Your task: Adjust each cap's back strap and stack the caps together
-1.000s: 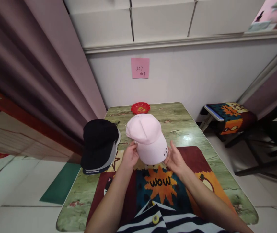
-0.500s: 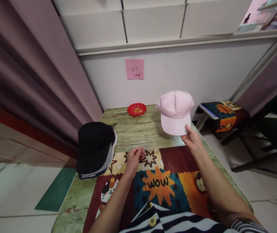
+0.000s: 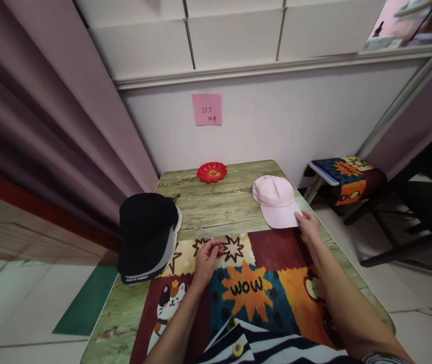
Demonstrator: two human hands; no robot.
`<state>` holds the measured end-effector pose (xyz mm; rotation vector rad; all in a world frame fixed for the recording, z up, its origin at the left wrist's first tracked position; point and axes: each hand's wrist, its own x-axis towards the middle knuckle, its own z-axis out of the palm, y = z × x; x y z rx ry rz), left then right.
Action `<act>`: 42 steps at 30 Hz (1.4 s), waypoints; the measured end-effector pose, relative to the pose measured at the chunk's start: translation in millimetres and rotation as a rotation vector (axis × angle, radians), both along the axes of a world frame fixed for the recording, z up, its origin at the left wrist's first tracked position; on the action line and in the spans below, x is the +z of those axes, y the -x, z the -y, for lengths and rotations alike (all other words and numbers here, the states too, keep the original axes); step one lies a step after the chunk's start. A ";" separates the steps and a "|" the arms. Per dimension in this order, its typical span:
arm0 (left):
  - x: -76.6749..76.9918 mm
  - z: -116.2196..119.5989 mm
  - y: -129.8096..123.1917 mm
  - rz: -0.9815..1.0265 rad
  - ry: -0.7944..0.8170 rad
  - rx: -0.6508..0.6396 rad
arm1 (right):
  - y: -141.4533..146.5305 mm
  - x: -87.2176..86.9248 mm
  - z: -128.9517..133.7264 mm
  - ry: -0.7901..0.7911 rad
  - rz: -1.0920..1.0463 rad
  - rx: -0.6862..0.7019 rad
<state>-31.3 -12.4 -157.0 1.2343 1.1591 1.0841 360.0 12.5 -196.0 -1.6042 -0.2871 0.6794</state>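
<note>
Pink baseball cap [image 3: 275, 194] on right side of table [image 3: 208, 210], beyond mat [image 3: 272, 248], brim pinched by right hand [image 3: 308, 227], best guided lightly to avoid creasing; empty left hand [image 3: 205, 262] loosely bunched.

Pale cap [image 3: 172, 244] mostly hidden (under black cap [image 3: 145, 232]); dark chair [image 3: 430, 207] cut off by right edge.

a pale wall [image 3: 261, 116] is flanked by mauve curtains [image 3: 98, 96], and white floor tiles [image 3: 22, 298] are crossed by dark seams.
</note>
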 end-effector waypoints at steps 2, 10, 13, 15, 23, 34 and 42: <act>0.6 1.3 -0.6 -0.005 -0.011 0.001 | -2.8 -1.5 2.7 0.075 0.149 -0.001; 0.9 5.0 -2.9 -0.010 -0.025 -0.008 | 3.7 17.2 13.6 0.318 0.569 0.066; 0.3 8.3 -4.7 0.024 -0.011 -0.005 | 23.6 18.0 17.0 0.294 0.847 0.046; -0.7 10.9 -6.5 0.056 0.006 -0.004 | 39.8 13.5 18.0 0.233 1.038 0.071; 55.5 -4.2 25.4 -0.087 -0.236 0.247 | 70.5 -8.4 20.6 0.261 1.240 0.244; 143.3 -105.0 170.4 -0.851 -0.324 0.621 | 79.1 1.6 31.6 0.145 1.229 0.090; 126.9 -107.7 175.0 -0.712 -0.385 0.682 | 78.7 4.9 33.3 0.058 1.287 0.098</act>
